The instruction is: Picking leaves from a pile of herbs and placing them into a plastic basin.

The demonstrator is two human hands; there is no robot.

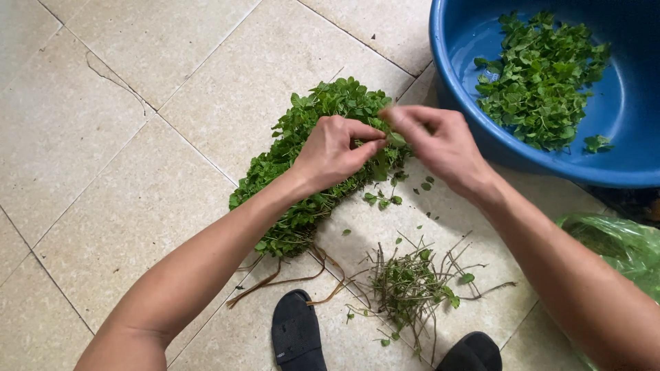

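Note:
A bundle of leafy green herbs [302, 165] lies on the tiled floor [124, 137], stems and roots toward me. My left hand [333, 151] hovers over its middle, fingers pinched on a sprig of herbs [381, 154]. My right hand [433, 144], slightly blurred, meets it from the right and pinches leaves on the same sprig. A blue plastic basin [481, 130] at the upper right holds a heap of picked leaves [540, 79].
A pile of stripped stems [412, 285] lies on the floor near my two black sandals [297, 333]. Loose leaves [383, 199] are scattered between bundle and stems. A green plastic bag [619, 244] sits at the right edge.

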